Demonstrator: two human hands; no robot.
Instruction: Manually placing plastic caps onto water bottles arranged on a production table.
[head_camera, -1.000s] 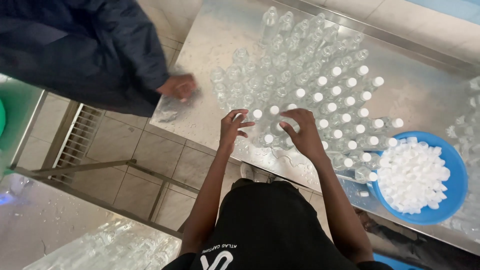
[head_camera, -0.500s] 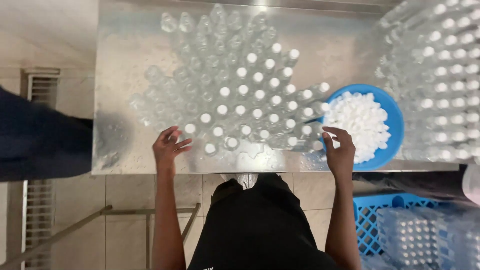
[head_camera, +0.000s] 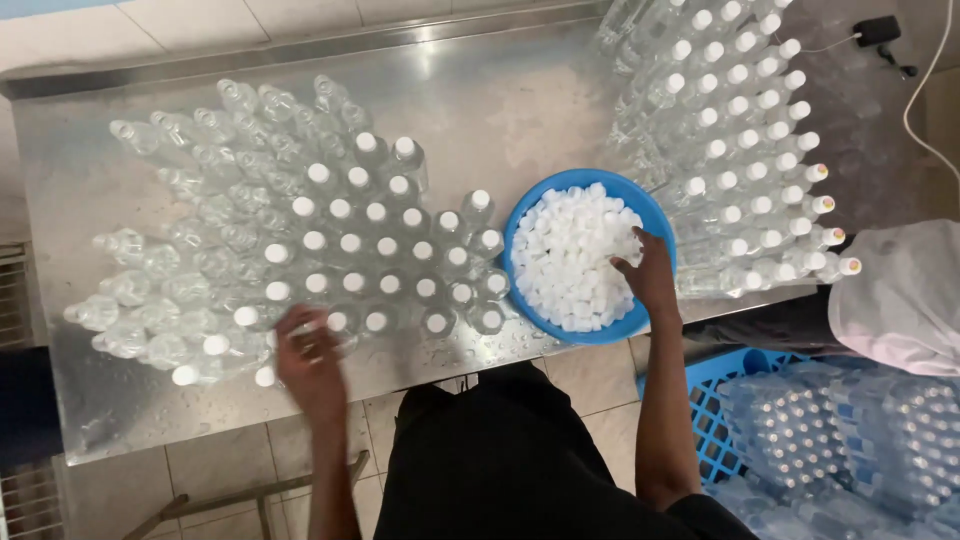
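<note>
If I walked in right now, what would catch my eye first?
Crowds of clear plastic bottles cover the steel table, many topped with white caps. Between the two crowds sits a round blue bowl heaped with loose white caps; the right hand reaches into it, while the left hand touches the near bottles.

I am seeing the round blue plastic bowl (head_camera: 520, 215) of white bottle caps (head_camera: 575, 255) sitting on the steel table (head_camera: 480, 90), between two clusters of clear plastic bottles (head_camera: 300, 250), my right hand (head_camera: 648, 280) lying in it.
</note>
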